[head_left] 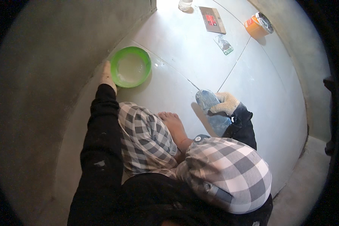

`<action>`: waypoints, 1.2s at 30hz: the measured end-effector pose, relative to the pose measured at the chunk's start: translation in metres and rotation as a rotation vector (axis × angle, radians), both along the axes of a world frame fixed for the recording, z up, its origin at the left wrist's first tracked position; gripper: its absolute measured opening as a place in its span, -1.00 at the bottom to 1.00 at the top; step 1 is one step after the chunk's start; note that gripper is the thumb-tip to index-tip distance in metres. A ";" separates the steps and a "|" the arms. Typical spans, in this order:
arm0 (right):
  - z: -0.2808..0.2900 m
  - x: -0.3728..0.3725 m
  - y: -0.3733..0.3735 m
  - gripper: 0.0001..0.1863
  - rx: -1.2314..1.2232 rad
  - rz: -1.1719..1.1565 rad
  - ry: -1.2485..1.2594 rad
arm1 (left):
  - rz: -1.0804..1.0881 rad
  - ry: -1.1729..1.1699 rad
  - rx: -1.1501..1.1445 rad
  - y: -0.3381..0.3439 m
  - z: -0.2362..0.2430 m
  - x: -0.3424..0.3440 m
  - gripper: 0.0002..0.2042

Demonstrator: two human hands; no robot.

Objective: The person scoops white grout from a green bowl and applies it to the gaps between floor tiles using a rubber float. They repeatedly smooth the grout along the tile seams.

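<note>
A green bowl [149,67] with milky, whitish liquid in it is at the left of the floor, near the wall. My left hand [107,76], in a pale glove, is closed on its left side; part of the fingers is hidden by the bowl. In front of my right knee, my right hand [226,104], in a knitted glove, grips a long, flat blue-grey piece [206,98] with a rounded end and pale smears. It looks like a sandal sole, but its kind is not clear. A shadow falls on the tiles along its left edge.
Large pale tiles [177,56] cover the floor between grey walls. Toward the far side are an orange bucket [255,29], a smeared phone [225,45], a brown board with a red label [218,27] and a clear jar [185,4]. My bare foot [173,126] is between my hands.
</note>
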State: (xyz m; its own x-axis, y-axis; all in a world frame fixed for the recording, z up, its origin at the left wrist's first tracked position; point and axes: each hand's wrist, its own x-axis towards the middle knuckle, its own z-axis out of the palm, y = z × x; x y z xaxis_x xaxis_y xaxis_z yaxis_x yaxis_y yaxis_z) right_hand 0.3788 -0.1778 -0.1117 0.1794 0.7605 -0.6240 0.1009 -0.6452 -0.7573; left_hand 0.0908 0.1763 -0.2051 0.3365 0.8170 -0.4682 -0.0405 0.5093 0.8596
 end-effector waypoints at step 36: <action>0.049 -0.057 0.095 -0.65 0.155 0.401 -0.900 | -0.646 -0.571 -0.003 -0.142 0.021 0.082 -0.18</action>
